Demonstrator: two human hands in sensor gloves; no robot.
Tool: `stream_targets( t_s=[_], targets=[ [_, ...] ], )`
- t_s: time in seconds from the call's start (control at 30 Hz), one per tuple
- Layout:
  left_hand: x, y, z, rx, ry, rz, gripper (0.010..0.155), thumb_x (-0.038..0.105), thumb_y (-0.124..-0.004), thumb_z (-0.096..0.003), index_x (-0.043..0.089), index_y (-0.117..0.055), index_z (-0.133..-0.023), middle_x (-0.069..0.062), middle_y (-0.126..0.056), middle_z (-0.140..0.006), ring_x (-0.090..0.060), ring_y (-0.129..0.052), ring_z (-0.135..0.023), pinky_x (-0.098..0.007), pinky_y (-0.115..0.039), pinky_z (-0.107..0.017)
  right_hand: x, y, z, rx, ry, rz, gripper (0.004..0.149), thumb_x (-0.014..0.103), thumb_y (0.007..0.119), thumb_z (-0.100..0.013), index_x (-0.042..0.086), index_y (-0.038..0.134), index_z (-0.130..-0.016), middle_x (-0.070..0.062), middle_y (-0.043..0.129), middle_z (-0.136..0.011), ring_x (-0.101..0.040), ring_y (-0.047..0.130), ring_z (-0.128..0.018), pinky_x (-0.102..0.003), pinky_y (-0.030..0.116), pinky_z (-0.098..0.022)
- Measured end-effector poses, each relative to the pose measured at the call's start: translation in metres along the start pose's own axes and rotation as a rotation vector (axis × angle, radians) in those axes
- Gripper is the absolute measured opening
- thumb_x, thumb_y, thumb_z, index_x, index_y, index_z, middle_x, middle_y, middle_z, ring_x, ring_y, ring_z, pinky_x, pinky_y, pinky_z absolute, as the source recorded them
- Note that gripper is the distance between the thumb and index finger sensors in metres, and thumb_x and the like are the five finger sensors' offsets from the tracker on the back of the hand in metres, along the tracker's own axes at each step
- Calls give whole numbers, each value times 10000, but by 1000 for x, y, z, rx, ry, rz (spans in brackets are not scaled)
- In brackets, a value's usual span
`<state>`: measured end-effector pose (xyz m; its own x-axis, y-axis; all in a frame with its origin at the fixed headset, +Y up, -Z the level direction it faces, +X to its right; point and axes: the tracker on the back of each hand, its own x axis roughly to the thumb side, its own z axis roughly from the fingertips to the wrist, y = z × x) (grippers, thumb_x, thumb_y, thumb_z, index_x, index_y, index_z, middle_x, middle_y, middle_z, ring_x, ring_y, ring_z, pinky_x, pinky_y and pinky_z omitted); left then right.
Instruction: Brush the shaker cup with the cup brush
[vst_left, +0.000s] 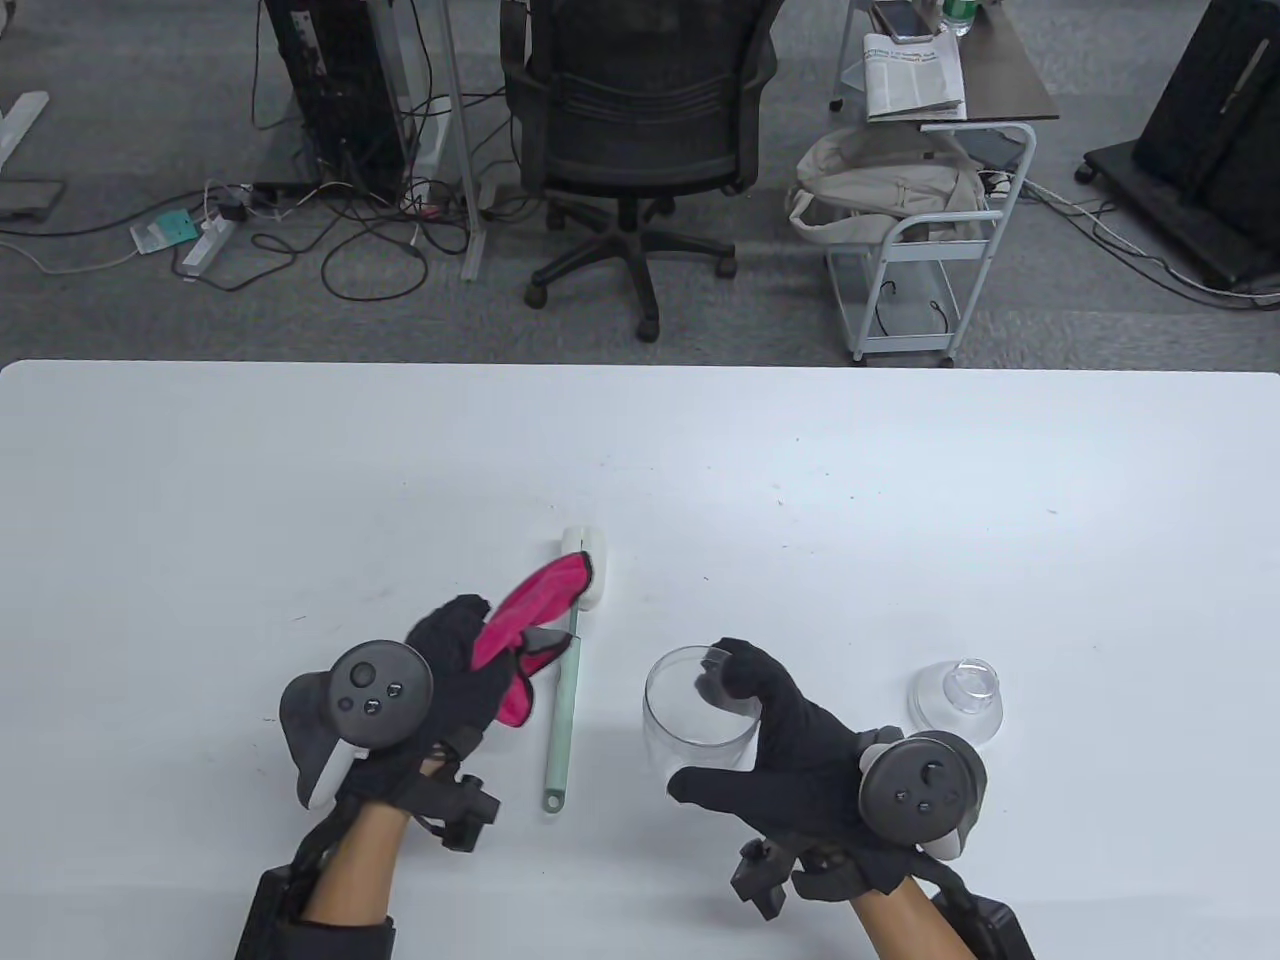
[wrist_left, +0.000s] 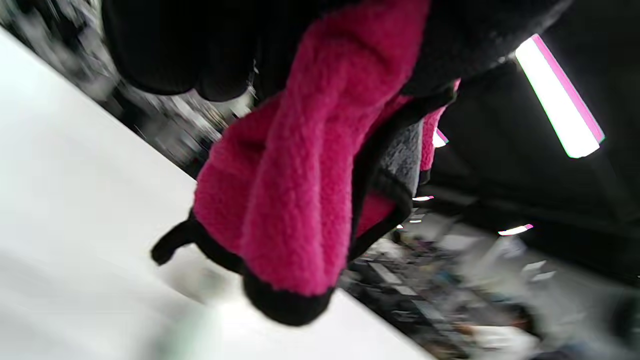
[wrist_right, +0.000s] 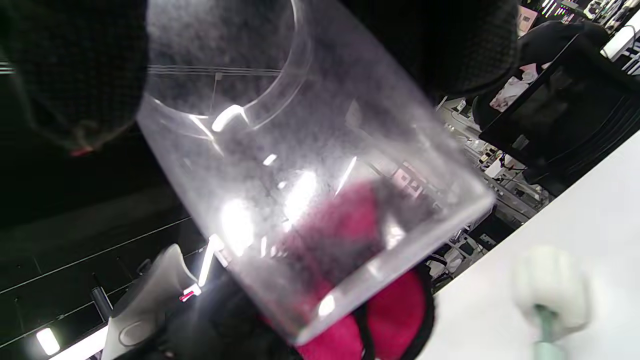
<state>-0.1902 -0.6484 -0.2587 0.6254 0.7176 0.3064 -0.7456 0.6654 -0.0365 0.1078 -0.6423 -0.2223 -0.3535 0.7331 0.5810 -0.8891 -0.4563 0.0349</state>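
Note:
My right hand grips the clear shaker cup by its rim and side, holding it upright near the table's front. The right wrist view shows the cup close up between my gloved fingers. My left hand holds a pink cloth with black trim, which fills the left wrist view. The cup brush, with a pale green handle and white sponge head, lies on the table between my hands, partly under the cloth. Its head shows blurred in the right wrist view.
The clear shaker lid sits on the white table to the right of my right hand. Beyond the far edge are an office chair, a white cart and cables on the floor.

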Motion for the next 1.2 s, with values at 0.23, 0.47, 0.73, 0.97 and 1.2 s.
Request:
stream_targets(
  t_s=[0.23, 0.47, 0.73, 0.97, 1.2],
  targets=[
    [22, -40, 17, -267, -210, 289, 593, 431, -758, -552, 65, -527, -958, -227, -522, -1181, -500, -655, -1048, -657, -672, -672, -28, 10, 3, -52, 101, -87, 705, 643, 811, -423, 296, 454, -921, -217, 553, -1050, -423, 867, -839, -536, 774, -630],
    [40, -37, 30, -376, -337, 23, 720, 470, -722, -598, 159, -331, -1116, -290, -454, -1171, -499, -666, -1028, -693, -596, -695, -40, 5, 9, -104, 133, -83, 681, 625, 807, -438, 272, 464, -909, -251, 541, -1034, -452, 858, -821, -551, 767, -611],
    [45, -42, 39, -24, -382, -116, 804, 457, -678, -595, 269, -95, -1115, -159, -396, -1206, -491, -606, -1072, -676, -625, -707, -27, 26, 11, 2, 124, -152, 678, 628, 804, -441, 280, 463, -913, -238, 536, -1048, -439, 856, -840, -543, 768, -625],
    [39, -64, 38, -189, -488, 117, 690, 510, -528, -598, 477, -43, -1088, -47, 17, -1224, -504, -131, -1142, -718, -395, -769, -24, 27, 13, -20, 167, -252, 665, 612, 785, -452, 279, 445, -917, -252, 510, -1048, -455, 834, -847, -543, 757, -634],
    [49, -75, 46, -106, -523, -272, 755, 589, -567, -569, 494, -3, -1061, -37, 99, -1189, -505, -65, -1128, -711, -358, -785, -24, 22, 16, -69, 200, -302, 542, 569, 705, -494, 263, 488, -885, -308, 466, -1029, -493, 810, -844, -560, 751, -623]
  ],
)
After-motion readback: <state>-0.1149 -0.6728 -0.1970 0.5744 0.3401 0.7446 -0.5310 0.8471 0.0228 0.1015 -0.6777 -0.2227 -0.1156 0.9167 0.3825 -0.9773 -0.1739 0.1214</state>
